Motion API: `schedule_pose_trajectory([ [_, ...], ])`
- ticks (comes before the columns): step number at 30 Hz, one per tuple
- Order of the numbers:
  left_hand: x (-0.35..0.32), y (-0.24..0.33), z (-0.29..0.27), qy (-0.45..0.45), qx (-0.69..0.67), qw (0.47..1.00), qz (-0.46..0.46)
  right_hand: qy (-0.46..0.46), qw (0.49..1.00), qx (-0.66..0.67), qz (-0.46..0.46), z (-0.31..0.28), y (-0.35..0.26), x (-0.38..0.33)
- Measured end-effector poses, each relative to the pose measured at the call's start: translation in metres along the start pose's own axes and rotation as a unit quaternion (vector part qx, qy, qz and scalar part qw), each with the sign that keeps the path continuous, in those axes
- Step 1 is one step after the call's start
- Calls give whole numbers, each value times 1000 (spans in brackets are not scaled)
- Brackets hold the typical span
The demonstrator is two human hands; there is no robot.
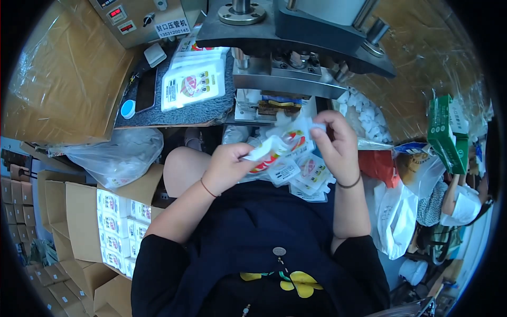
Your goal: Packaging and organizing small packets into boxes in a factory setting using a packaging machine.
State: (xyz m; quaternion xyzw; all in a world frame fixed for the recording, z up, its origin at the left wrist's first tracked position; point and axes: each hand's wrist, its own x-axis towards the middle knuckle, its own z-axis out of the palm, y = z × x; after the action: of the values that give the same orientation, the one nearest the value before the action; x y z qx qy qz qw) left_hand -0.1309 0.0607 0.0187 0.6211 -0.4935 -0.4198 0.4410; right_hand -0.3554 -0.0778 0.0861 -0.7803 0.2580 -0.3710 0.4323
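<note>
Between my hands, above my lap, is a clear and white printed plastic pouch (288, 145) with red and yellow on it. My left hand (229, 166) pinches its left end, where a white edge sticks out between thumb and fingers. At the upper right end, my right hand (338, 148) closes thumb and fingers on the pouch. Just below, several flat printed pouches (311, 171) lie in a loose pile on my lap. A stack of similar pouches (194, 84) rests on the blue-grey bench mat (219, 108) to the left of the press.
A metal press (296, 79) stands right ahead, its control box (140, 18) at far left. White small parts (364, 113) heap beside it. On the mat lie a phone (146, 91) and blue cap (128, 109). A carton (84, 222) holds packed pouches; a green box (449, 132) is right.
</note>
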Motion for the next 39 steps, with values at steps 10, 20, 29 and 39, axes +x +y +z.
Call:
schedule_pose_trajectory([
  [10,-7,13,53,-228,-346,899,-143,-188,975,-119,-1,-16,-5,8],
  [20,-1,14,59,-236,-365,885,-169,-162,976,-144,-23,-32,19,7],
  [29,3,-15,61,-147,-129,977,-80,-109,989,-101,0,-18,13,6],
  [39,1,7,63,-169,-283,939,-102,-151,971,-163,-86,-30,11,18],
])
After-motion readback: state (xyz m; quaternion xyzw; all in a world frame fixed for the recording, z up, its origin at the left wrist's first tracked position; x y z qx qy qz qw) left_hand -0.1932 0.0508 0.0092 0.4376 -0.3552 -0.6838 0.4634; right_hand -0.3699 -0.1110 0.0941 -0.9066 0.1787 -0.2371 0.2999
